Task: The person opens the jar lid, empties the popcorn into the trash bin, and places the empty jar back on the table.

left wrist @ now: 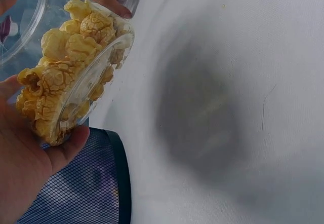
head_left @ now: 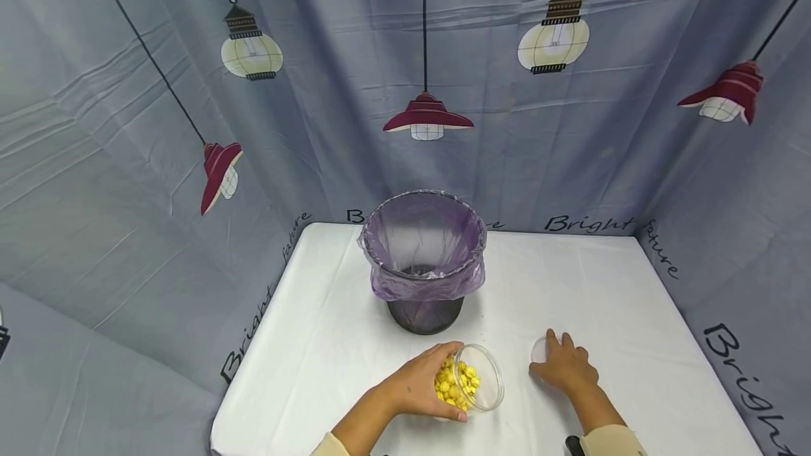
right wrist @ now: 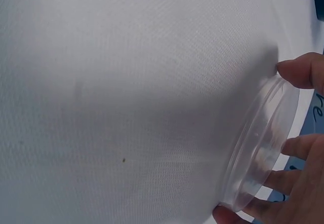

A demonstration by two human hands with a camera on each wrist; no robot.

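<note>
A clear plastic jar (head_left: pixel 490 382) of yellow popcorn (head_left: pixel 447 387) is tipped on its side, its open mouth facing right in the head view. My left hand (head_left: pixel 415 389) grips it with the thumb on one side and fingers on the other. Seen from the left wrist, the jar's clear base (left wrist: pixel 83 89) is held above the white cloth. To the right, my right hand (head_left: pixel 567 366) spans a round clear lid (head_left: pixel 538 350) at the table surface. In the right wrist view the thumb and fingers hold the lid (right wrist: pixel 263 140) by its edge.
A dark mesh wastebasket (head_left: pixel 424 315) lined with a purple bag (head_left: pixel 437 290) stands behind the jar, toward the table's back edge. The white-covered table (head_left: pixel 304 343) is enclosed by grey-blue curtains (head_left: pixel 342 125) printed with lamps.
</note>
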